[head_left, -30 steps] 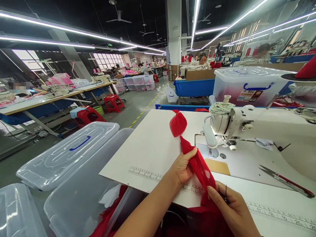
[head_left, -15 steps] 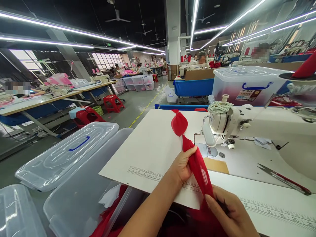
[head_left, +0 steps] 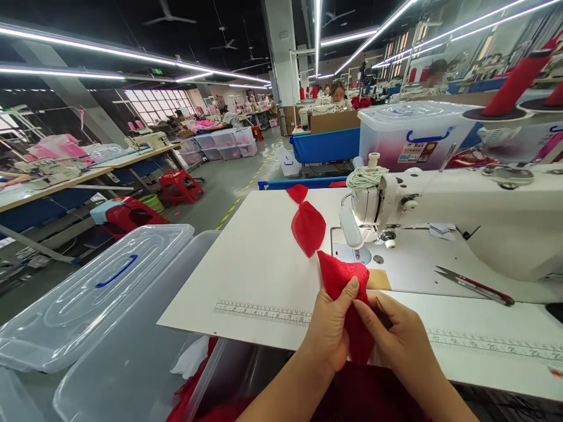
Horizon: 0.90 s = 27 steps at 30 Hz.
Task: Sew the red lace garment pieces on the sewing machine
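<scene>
Between my two hands is a piece of red fabric (head_left: 338,274), held over the front edge of the white sewing table (head_left: 246,264). My left hand (head_left: 329,328) pinches it with the thumb on top. My right hand (head_left: 389,322) grips the same fabric close beside the left thumb, its fingers curled behind the cloth. Part of the fabric hangs below the table edge. Beyond its upper tip lie a rounded red fabric piece (head_left: 308,228) and a smaller red piece (head_left: 297,193), in a line. A white sewing machine (head_left: 457,199) stands just right of them.
Red-handled thread snips (head_left: 477,286) lie right of my hands. An open clear plastic bin (head_left: 132,363) with red cloth stands at the left, beside a lidded bin (head_left: 101,287). A large clear box (head_left: 413,135) is behind the machine. Co-workers sit farther back.
My right hand has moved up along the fabric to meet my left. The fabric's upper part now spreads wider, showing a textured red face. The view has shifted right.
</scene>
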### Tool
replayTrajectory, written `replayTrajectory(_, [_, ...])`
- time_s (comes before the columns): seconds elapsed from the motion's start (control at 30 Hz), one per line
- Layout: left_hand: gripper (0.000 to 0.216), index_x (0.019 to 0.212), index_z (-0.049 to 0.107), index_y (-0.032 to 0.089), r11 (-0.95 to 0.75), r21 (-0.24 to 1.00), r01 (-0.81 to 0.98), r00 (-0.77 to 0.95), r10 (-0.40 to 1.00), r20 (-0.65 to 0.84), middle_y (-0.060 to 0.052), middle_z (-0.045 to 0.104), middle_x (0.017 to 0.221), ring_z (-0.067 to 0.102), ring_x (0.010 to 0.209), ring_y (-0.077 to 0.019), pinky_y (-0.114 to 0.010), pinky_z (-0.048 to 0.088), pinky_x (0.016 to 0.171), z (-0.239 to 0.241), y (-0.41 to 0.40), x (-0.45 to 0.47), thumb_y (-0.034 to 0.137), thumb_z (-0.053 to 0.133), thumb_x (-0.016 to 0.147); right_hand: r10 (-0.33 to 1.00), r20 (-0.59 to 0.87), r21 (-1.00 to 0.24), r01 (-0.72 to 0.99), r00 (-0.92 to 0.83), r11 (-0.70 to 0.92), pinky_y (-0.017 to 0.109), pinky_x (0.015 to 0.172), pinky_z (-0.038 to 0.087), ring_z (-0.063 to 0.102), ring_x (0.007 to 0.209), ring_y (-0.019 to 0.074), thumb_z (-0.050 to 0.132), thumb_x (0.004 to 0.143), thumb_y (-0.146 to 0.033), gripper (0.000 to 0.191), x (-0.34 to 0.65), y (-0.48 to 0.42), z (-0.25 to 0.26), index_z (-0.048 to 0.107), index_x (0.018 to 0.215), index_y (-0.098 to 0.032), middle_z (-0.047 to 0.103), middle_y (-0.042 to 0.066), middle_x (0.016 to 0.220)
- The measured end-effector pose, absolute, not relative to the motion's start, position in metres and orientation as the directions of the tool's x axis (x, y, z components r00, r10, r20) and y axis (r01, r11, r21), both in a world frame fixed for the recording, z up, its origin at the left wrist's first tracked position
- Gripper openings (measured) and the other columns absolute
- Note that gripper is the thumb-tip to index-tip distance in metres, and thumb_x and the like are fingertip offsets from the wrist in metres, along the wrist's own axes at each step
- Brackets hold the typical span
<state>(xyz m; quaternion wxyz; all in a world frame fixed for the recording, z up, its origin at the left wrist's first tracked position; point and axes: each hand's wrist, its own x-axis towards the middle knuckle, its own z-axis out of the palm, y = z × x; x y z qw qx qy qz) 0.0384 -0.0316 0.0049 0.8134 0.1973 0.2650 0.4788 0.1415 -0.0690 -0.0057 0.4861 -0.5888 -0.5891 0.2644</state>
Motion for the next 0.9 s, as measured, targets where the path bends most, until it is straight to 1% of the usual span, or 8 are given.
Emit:
replayTrajectory(0.13, [0.034,0.073,0.066,0.012,0.502,0.518,-0.693,0.359,0.863,-0.357,-0.003,0.066,0.070,0.061,0.065,-0.0144,-0.029,0.051,0.074,0.002,-0.011,0.030,0.032,0.090,0.061,0.952,0.259,-0.906,0.382,0.164,0.180,0.024,0.044,0.034,0.038,0.048,0.0114,0.054,0.090,-0.049,0.043,0.139,-0.069,-0.013,0.041,0.058,-0.023,0.042,-0.004,0.053])
replayTrajectory(0.23, [0.031,0.064,0.061,0.013,0.516,0.549,-0.658,0.328,0.852,-0.407,-0.004,0.064,0.061,0.061,0.059,-0.0164,-0.033,0.052,0.070,0.002,0.010,0.023,0.029,0.087,0.064,0.962,0.239,-0.907,0.385,0.131,0.173,0.024,0.042,0.030,0.032,0.047,0.0107,0.055,0.088,-0.050,0.046,0.140,-0.072,-0.016,0.037,0.056,-0.023,0.035,-0.005,0.052])
replayTrajectory(0.37, [0.032,0.062,0.060,0.013,0.553,0.583,-0.596,0.403,0.833,-0.379,-0.005,0.064,0.059,0.062,0.057,-0.0181,-0.036,0.054,0.069,0.002,0.024,0.017,0.032,0.084,0.070,0.967,0.236,-0.907,0.378,0.094,0.184,0.024,0.043,0.030,0.031,0.048,0.0109,0.050,0.090,-0.050,0.046,0.138,-0.075,-0.015,0.033,0.057,-0.023,0.033,-0.004,0.053])
replayTrajectory(0.5, [0.034,0.063,0.061,0.013,0.574,0.604,-0.553,0.480,0.812,-0.332,-0.003,0.065,0.061,0.061,0.056,-0.0147,-0.031,0.053,0.066,0.000,0.026,0.013,0.034,0.087,0.068,0.969,0.235,-0.916,0.351,0.076,0.195,0.024,0.043,0.030,0.030,0.049,0.0109,0.049,0.092,-0.049,0.046,0.135,-0.077,-0.016,0.029,0.059,-0.023,0.031,-0.005,0.054])
replayTrajectory(0.67, [0.036,0.072,0.066,0.010,0.566,0.677,-0.471,0.560,0.784,-0.267,-0.006,0.069,0.071,0.065,0.065,-0.0148,-0.028,0.054,0.070,-0.002,0.030,0.003,0.036,0.090,0.064,0.963,0.204,-0.949,0.277,0.176,0.151,0.024,0.045,0.028,0.028,0.052,0.0114,0.053,0.091,-0.050,0.046,0.137,-0.081,-0.025,0.035,0.059,-0.022,0.031,-0.005,0.057])
replayTrajectory(0.73, [0.039,0.071,0.065,0.010,0.542,0.696,-0.471,0.543,0.800,-0.256,-0.006,0.068,0.069,0.064,0.063,-0.0141,-0.027,0.053,0.069,-0.004,0.031,0.003,0.039,0.090,0.063,0.963,0.184,-0.958,0.254,0.198,0.131,0.025,0.047,0.029,0.029,0.054,0.0118,0.053,0.092,-0.050,0.045,0.136,-0.083,-0.026,0.037,0.060,-0.022,0.031,-0.004,0.059])
replayTrajectory(0.8, [0.043,0.067,0.062,0.011,0.510,0.701,-0.499,0.485,0.834,-0.262,-0.004,0.065,0.064,0.062,0.058,-0.0129,-0.026,0.052,0.063,-0.005,0.031,0.006,0.042,0.091,0.061,0.964,0.192,-0.955,0.260,0.182,0.141,0.025,0.048,0.030,0.030,0.055,0.0119,0.051,0.094,-0.047,0.044,0.134,-0.085,-0.025,0.036,0.061,-0.022,0.032,-0.004,0.059])
replayTrajectory(0.9, [0.048,0.063,0.053,0.016,0.474,0.692,-0.545,0.385,0.874,-0.296,0.002,0.057,0.053,0.054,0.047,-0.0102,-0.025,0.048,0.052,-0.007,0.030,0.017,0.050,0.087,0.063,0.946,0.324,-0.898,0.319,0.017,0.302,0.024,0.048,0.031,0.035,0.052,0.0111,0.047,0.097,-0.037,0.040,0.129,-0.087,-0.021,0.034,0.062,-0.022,0.037,-0.004,0.057])
